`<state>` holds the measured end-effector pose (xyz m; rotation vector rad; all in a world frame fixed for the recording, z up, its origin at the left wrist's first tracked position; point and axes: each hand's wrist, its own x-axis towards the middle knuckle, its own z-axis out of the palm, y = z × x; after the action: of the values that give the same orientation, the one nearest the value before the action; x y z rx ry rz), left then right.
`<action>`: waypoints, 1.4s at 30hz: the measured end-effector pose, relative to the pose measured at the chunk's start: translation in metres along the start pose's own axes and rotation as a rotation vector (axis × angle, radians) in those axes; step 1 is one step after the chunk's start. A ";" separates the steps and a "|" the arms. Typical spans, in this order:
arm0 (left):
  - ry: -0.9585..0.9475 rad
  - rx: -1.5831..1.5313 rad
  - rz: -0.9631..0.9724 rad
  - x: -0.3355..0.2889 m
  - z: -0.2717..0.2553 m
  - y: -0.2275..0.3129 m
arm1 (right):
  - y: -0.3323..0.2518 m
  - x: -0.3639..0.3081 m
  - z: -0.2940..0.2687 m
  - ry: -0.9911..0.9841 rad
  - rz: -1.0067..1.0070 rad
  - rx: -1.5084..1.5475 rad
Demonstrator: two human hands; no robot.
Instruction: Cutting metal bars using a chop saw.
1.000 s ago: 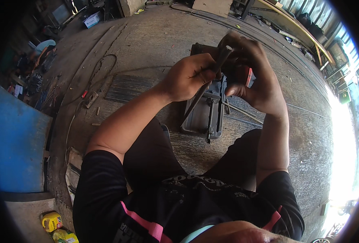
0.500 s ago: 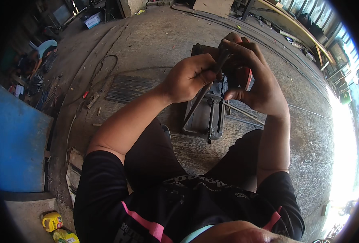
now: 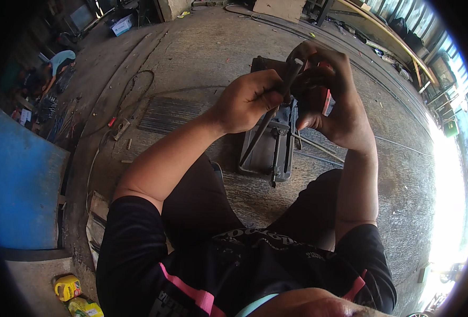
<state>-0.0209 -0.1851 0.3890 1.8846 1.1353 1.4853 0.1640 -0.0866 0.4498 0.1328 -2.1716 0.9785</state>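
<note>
In the head view, my left hand (image 3: 249, 100) is closed around a dark metal rod (image 3: 258, 134). The rod slants from low over a grey machine base up past the fist, its blunt tip towards my right hand (image 3: 337, 98). That hand is beside the tip with fingers bent and thumb held apart; whether a fingertip touches the rod is hard to see. Beneath both hands stands what looks like a cut-off saw, with a grey base (image 3: 252, 165), a clamp screw (image 3: 275, 161) and red parts (image 3: 327, 103). My right hand and the rod hide much of it.
Dark metal bars (image 3: 168, 113) lie side by side on the floor to the left. A cable (image 3: 149, 79) loops beyond them. Thin rods (image 3: 321, 151) extend right from the saw. A blue panel (image 3: 22, 185) stands at left; another person (image 3: 59, 63) bends down farther back.
The fingers of my right hand have moved slightly right and curled, uncovering the rod's upper tip. My left hand stays nearly in place around the rod.
</note>
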 end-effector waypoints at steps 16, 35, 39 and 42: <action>-0.008 0.009 -0.007 -0.001 0.002 0.001 | 0.001 0.002 -0.001 -0.061 -0.090 -0.163; 0.040 -0.080 -0.061 0.003 0.004 0.001 | 0.004 0.002 0.000 0.330 -0.009 0.106; 0.263 0.021 -0.065 0.005 -0.003 0.004 | 0.035 -0.002 0.009 0.163 0.266 0.191; 0.395 -0.052 -0.116 0.012 -0.008 0.002 | 0.071 -0.019 0.029 -0.339 0.377 0.185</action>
<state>-0.0265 -0.1772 0.3997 1.5002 1.3369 1.8512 0.1342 -0.0597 0.3817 -0.0293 -2.4637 1.4596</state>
